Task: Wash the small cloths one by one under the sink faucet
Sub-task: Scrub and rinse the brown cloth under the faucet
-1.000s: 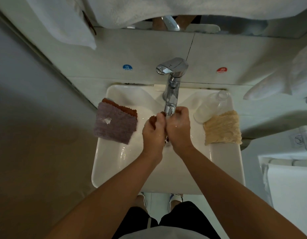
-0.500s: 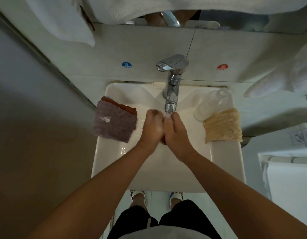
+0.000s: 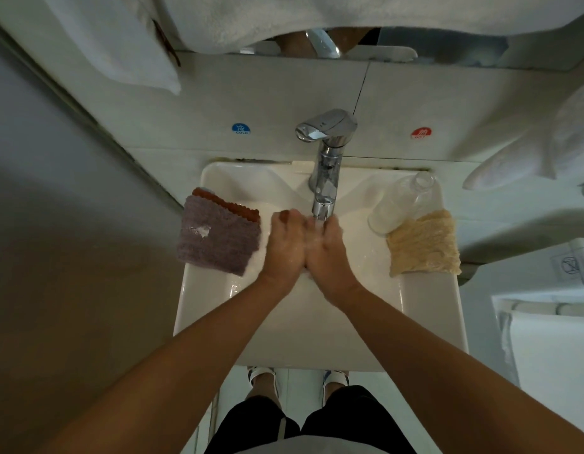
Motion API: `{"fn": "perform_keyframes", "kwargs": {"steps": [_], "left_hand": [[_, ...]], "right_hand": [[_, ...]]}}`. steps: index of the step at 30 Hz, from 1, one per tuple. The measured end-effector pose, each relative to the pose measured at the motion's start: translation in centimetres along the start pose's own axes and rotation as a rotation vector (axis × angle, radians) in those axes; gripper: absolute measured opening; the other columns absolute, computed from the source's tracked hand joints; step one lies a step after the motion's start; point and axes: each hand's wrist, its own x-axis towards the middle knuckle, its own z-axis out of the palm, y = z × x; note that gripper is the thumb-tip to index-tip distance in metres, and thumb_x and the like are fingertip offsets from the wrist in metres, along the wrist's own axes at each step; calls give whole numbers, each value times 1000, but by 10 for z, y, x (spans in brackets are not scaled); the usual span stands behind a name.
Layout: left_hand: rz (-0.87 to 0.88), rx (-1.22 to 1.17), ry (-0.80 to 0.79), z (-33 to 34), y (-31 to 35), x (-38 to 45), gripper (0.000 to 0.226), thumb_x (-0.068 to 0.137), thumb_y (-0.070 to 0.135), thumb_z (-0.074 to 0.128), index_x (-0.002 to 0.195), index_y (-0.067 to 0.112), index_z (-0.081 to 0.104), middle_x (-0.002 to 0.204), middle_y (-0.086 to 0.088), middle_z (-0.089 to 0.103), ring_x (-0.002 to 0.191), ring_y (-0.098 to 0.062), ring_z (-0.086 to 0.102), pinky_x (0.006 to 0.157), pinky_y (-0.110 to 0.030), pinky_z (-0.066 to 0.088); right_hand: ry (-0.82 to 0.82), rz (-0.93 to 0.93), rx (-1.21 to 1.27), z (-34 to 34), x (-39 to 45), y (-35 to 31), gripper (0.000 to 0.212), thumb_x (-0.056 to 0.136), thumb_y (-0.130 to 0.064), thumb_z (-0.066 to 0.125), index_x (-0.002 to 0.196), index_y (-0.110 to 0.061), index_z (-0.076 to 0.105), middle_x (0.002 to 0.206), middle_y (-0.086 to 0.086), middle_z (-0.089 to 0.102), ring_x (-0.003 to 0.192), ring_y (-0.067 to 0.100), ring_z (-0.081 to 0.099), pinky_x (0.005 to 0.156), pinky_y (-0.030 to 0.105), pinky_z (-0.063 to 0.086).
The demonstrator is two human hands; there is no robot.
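A: Forearms come up from the bottom edge and meet over the basin. We log the left hand [image 3: 285, 245] and right hand [image 3: 326, 249] pressed side by side, directly under the spout of the faucet [image 3: 326, 165].

B: Fingers? We see both sets curled in toward each other. A dark reddish bit shows at the left knuckles, possibly a cloth, but we cannot tell what, if anything, is gripped.

A: Agreed. The sink [image 3: 316, 339] is white, with its near rim bare.

B: On the left rim we note a purple cloth [image 3: 215, 239] lying flat, overhanging the edge, with an orange cloth [image 3: 238, 206] under it, showing only along the far side.

A: On the right rim lies a yellow cloth [image 3: 423, 249]. A clear bottle [image 3: 402, 204] lies on its side just beyond it, touching its far edge.

B: Farther back, on the wall tiles, a blue sticker [image 3: 241, 128] sits left of the faucet and a red sticker [image 3: 421, 133] right.
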Motion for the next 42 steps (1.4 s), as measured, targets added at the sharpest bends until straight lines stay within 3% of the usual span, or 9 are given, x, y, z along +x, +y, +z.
{"fn": "perform_keyframes", "kwargs": {"steps": [3,8,13,18,22,26,32,37,42], "left_hand": [[-289,-281,107,-8,20,-5,17,105,24,50,102,9,56,83,1,62,78,-10,63,67,-27,54],[-181,-252,-17,2,25,-34,22,107,30,49,108,10,56,88,-7,65,76,-14,64,65,-31,57],[-231,-284,123,6,31,-3,20,106,28,48,99,9,53,82,-3,59,74,-13,59,70,-33,53],[-220,-59,-171,19,25,-31,24,109,33,37,119,15,51,112,-8,62,102,-23,63,89,-42,56],[-289,-162,-2,15,41,-7,26,106,32,41,111,8,51,91,-2,57,88,-19,58,73,-35,48],[-175,-131,-221,27,57,-42,44,109,37,32,126,-3,43,104,-13,48,100,-27,48,87,-38,42],[-259,-261,41,22,39,0,28,105,18,42,78,13,51,63,1,53,58,-12,53,56,-30,45],[-346,-216,-74,28,33,-18,27,106,32,45,101,11,61,84,-5,68,75,-15,68,67,-38,55],[-216,-146,68,5,31,-5,15,104,18,48,96,7,53,81,-2,55,71,-10,55,69,-27,43]], "right_hand": [[-94,-30,25,9,-7,0,10,101,-16,54,96,-8,53,77,5,60,67,10,59,58,25,51],[218,61,168,-3,22,-1,10,92,-6,64,96,-9,56,80,4,59,68,12,57,58,28,49],[14,-33,10,7,-10,5,18,104,-24,47,89,-16,52,77,4,60,72,17,60,63,38,51],[211,123,59,-12,11,10,21,105,-29,44,97,-12,52,86,2,59,81,20,60,76,45,56],[-9,19,-13,-8,-10,17,24,110,-30,37,100,-9,47,78,4,55,67,12,55,57,32,50],[30,87,-46,-16,19,38,31,102,-59,34,107,-35,54,87,-17,54,73,1,51,63,33,44],[-32,17,26,-14,-6,5,21,108,-24,39,95,-11,49,77,4,57,64,9,56,57,29,49],[205,65,39,-15,14,2,21,105,-24,42,91,-11,51,79,3,56,71,12,56,69,38,49],[-12,-44,-24,8,0,9,19,104,-28,47,91,-14,51,75,2,59,70,14,60,66,37,52]]}}
